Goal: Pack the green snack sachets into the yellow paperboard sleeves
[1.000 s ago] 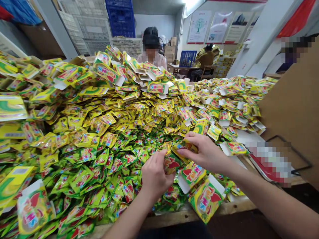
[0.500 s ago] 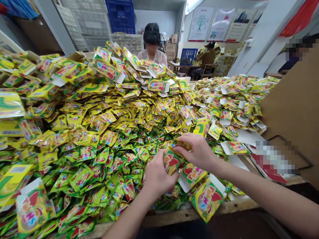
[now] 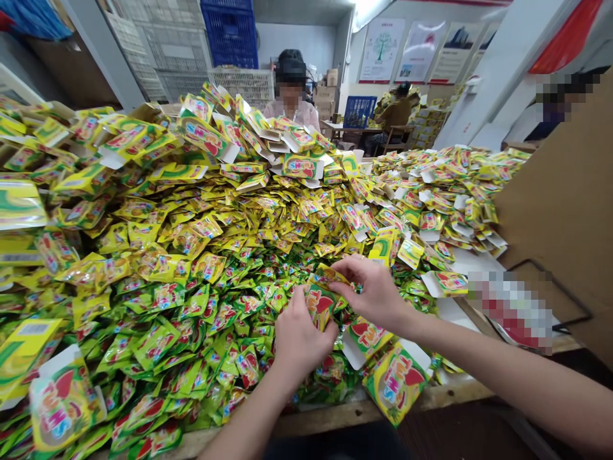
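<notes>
My left hand (image 3: 299,338) is wrapped round a small printed carton (image 3: 318,305) with a watermelon picture, in the middle of the head view. A yellow sachet (image 3: 326,275) is pinched in my right hand (image 3: 378,291), right at the carton's upper end. How far the sachet is inside the carton I cannot tell. Below and around my hands lie heaped green sachets (image 3: 163,338), with yellow sachets (image 3: 268,217) behind them. Two more cartons, one with a white flap (image 3: 366,335) and one at the table edge (image 3: 396,383), lie just right of my left hand.
A high pile of cartons (image 3: 205,134) runs along the back, and more cartons (image 3: 440,198) are heaped at right. A large brown cardboard sheet (image 3: 565,217) stands at the right. The wooden table edge (image 3: 335,418) is nearest me. Across the pile sits a person (image 3: 291,96).
My right hand has moved slightly left and down, bringing the yellow sachet against the carton's upper end. My left hand still grips the carton. The view has shifted a little.
</notes>
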A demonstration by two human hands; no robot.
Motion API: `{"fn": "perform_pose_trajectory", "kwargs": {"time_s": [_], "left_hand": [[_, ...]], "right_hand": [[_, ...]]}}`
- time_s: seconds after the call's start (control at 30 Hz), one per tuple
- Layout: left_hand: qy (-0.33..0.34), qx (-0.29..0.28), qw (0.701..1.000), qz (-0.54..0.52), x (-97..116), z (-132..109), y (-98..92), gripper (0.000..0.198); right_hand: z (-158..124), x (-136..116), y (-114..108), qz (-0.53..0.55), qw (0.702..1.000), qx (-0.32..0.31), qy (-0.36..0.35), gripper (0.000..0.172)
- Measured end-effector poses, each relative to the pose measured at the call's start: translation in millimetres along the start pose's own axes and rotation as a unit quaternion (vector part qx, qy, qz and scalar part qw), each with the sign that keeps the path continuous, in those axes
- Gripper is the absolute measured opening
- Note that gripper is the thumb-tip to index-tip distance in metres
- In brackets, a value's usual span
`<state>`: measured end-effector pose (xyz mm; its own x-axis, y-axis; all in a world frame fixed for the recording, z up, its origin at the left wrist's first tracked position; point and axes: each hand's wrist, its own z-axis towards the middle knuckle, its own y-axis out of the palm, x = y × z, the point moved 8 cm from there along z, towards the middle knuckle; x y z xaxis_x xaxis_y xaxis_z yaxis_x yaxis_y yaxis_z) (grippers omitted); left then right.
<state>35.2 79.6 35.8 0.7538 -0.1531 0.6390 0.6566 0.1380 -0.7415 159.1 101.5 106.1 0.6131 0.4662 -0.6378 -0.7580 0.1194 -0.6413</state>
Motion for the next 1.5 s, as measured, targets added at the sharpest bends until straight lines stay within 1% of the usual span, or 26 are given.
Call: {"fn": "perform_pose_trajectory", "kwargs": {"time_s": [0.07,0.2,0.27,0.33,0.4,0.47,0.5,0.53,0.57,0.67,0.7,0.77,0.83,0.9,1.0,1.07,1.13,1.2,1.23,1.27,1.3,1.37,1.4,1.43,1.5], "left_hand": [[-0.016,-0.001,1.000,0.001,-2,0,1.6,0.038],[-0.019,0.039,0.999,-0.006,-2,1,-4.1,0.043],[-0.021,0.032,0.999,-0.010,-3,2,-3.9,0.042],[-0.025,0.015,1.000,-0.006,-3,2,-1.8,0.038],[-0.027,0.012,0.999,0.014,-3,1,-0.8,0.039],[-0.024,0.015,0.999,0.047,-3,-1,-0.2,0.046],[-0.019,0.019,0.998,0.058,-2,-2,-0.5,0.050],[-0.013,0.025,0.998,0.061,-1,-2,-1.5,0.053],[-0.007,0.030,0.998,0.055,-1,-2,-3.0,0.053],[0.002,0.027,1.000,-0.015,-1,0,-8.2,0.044],[0.003,0.023,0.999,-0.041,-1,1,-9.9,0.040],[0.009,0.030,0.997,-0.077,-2,2,-14.4,0.038],[0.034,0.066,0.994,-0.074,-1,1,-21.3,0.042],[0.085,0.119,0.988,-0.044,4,-1,-29.5,0.045],[0.184,0.189,0.965,0.010,14,-8,-40.0,0.046],[0.233,0.218,0.947,0.038,20,-12,-45.3,0.044],[0.263,0.231,0.935,0.053,24,-14,-48.7,0.044],[0.288,0.224,0.930,0.052,28,-17,-49.3,0.043],[0.297,0.215,0.929,0.049,30,-17,-48.6,0.043],[0.304,0.204,0.929,0.047,31,-18,-47.4,0.043],[0.310,0.189,0.931,0.045,32,-18,-45.2,0.043],[0.317,0.150,0.935,0.046,34,-18,-39.0,0.046],[0.320,0.128,0.938,0.050,34,-18,-35.0,0.048],[0.322,0.106,0.939,0.055,35,-18,-30.9,0.050],[0.329,0.069,0.940,0.065,36,-18,-23.7,0.052]], "right_hand": [[-2,-5,5,-0.017,0.999,0.024,-0.013,0.006],[5,2,7,-0.016,0.999,0.036,0.016,0.009],[10,5,5,-0.027,0.999,0.035,0.012,0.011],[15,8,6,-0.012,0.999,0.030,0.021,0.013],[17,14,9,0.028,0.997,0.032,0.066,0.019],[16,22,14,0.066,0.990,0.029,0.125,0.030],[16,23,17,0.079,0.987,0.026,0.140,0.034],[16,21,19,0.087,0.986,0.024,0.139,0.035],[16,17,20,0.090,0.988,0.024,0.122,0.034],[18,1,14,0.066,0.997,0.029,0.033,0.017],[19,-3,11,0.052,0.998,0.025,0.014,0.014],[19,-5,9,0.035,0.999,-0.007,0.003,0.023],[19,-3,8,0.031,0.998,-0.047,0.013,0.027],[16,-1,6,0.032,0.995,-0.088,0.024,0.021],[8,-2,3,0.047,0.988,-0.142,0.038,0.012],[2,-4,-1,0.088,0.984,-0.150,0.041,0.014],[-1,-3,-6,0.151,0.978,-0.130,0.055,0.021],[-3,4,-6,0.211,0.965,-0.120,0.096,0.042],[-5,8,-3,0.234,0.955,-0.135,0.122,0.052],[-6,12,3,0.251,0.943,-0.162,0.147,0.056],[-8,15,9,0.261,0.931,-0.195,0.165,0.053],[-12,18,21,0.267,0.913,-0.249,0.179,0.034],[-14,21,25,0.262,0.910,-0.263,0.183,0.026],[-15,24,29,0.253,0.910,-0.269,0.190,0.022],[-20,30,36,0.233,0.911,-0.269,0.208,0.023]]}}
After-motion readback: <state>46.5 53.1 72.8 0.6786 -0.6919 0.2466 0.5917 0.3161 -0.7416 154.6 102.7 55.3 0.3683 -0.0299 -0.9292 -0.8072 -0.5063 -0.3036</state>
